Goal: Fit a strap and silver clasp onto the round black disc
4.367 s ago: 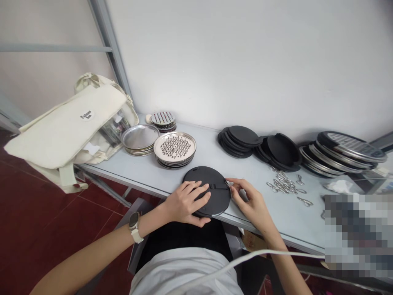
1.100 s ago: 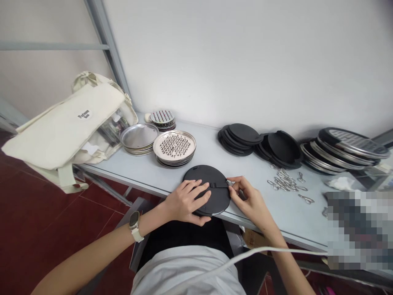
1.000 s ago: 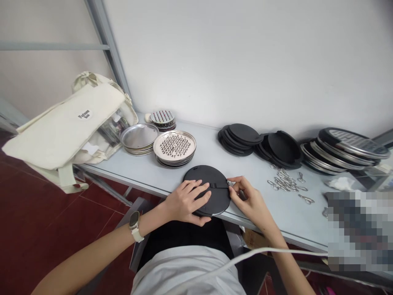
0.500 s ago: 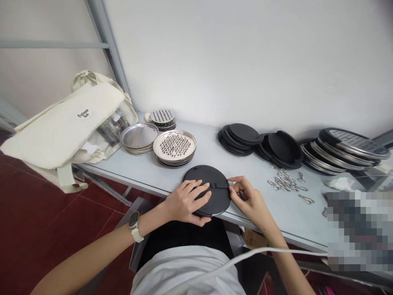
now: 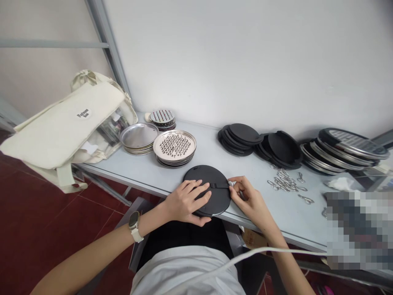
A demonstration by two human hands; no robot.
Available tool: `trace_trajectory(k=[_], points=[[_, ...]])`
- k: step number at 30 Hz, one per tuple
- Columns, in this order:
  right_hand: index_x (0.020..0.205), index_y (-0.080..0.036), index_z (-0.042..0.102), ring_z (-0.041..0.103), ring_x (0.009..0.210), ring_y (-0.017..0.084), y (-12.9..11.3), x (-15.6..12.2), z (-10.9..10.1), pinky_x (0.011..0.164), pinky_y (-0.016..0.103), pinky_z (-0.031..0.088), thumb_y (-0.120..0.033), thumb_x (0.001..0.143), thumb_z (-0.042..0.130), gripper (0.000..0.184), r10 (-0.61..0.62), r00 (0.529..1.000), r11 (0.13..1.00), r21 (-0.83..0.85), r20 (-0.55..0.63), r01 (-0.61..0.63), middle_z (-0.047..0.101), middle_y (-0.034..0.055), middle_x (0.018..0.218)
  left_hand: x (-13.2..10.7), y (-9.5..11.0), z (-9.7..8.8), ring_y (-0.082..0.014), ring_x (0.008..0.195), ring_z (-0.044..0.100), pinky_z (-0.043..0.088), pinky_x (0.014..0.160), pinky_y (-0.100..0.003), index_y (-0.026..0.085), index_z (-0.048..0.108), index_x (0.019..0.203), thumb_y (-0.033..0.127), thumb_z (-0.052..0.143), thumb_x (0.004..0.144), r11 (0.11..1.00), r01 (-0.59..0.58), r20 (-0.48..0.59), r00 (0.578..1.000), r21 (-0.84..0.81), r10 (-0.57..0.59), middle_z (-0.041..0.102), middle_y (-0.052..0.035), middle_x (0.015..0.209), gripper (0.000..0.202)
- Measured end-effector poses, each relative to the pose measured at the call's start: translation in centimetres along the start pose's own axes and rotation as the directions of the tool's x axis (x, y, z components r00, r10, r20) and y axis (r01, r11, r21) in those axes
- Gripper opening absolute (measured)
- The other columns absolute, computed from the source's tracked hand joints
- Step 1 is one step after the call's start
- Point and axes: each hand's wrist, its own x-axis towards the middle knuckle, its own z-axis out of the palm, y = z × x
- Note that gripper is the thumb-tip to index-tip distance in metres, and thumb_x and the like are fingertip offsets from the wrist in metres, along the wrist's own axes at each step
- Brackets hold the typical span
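Note:
A round black plastic disc [image 5: 218,196] lies at the table's front edge, with a groove running to its right rim. Across its left part rests my left hand [image 5: 188,200], fingers spread flat and thumb at the near rim. At the right rim, my right hand [image 5: 247,199] pinches a small metal wire loop [image 5: 231,184], mostly hidden by the fingers, where the groove ends. Several similar metal wire loops [image 5: 284,180] lie in a loose pile to the right of that hand.
Behind the disc stand stacks of grater discs [image 5: 174,145], plain metal discs [image 5: 139,136] and small patterned discs [image 5: 162,117]. Black plastic discs [image 5: 242,135], black trays [image 5: 284,147] and metal-rimmed pieces [image 5: 346,143] line the wall. A cream bag [image 5: 64,127] sits left; a white cable [image 5: 260,250] crosses in front.

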Motion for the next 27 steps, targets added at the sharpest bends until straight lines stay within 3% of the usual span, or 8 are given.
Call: trace_trajectory(k=[20,27], points=[[0.108,-0.021,0.047,0.041,0.057,0.012,0.22,-0.07,0.01,0.054,0.023,0.035,-0.036,0.092,0.045,0.023,0.001,1.000,1.000,-0.005,-0.010,-0.001,0.040,-0.0047,0.065,-0.06,0.03,0.07,-0.0310,0.108,0.056,0.046,0.086,-0.042,0.012,0.061,0.112,0.059,0.051,0.076,1.000,0.007,0.013,1.000,0.005,-0.007,0.062,-0.0143,0.119,0.059],[0.111,-0.021,0.051,0.047,0.061,0.012,-0.35,-0.06,-0.07,0.059,0.022,0.040,-0.036,0.093,0.044,0.025,-0.001,0.999,0.998,-0.068,-0.048,-0.002,0.048,-0.0025,0.069,-0.10,0.04,0.12,-0.0314,0.108,0.056,0.046,0.086,-0.042,0.012,0.061,0.112,0.057,0.052,0.076,1.000,0.007,0.013,1.000,0.001,-0.007,0.062,-0.0152,0.118,0.058]])
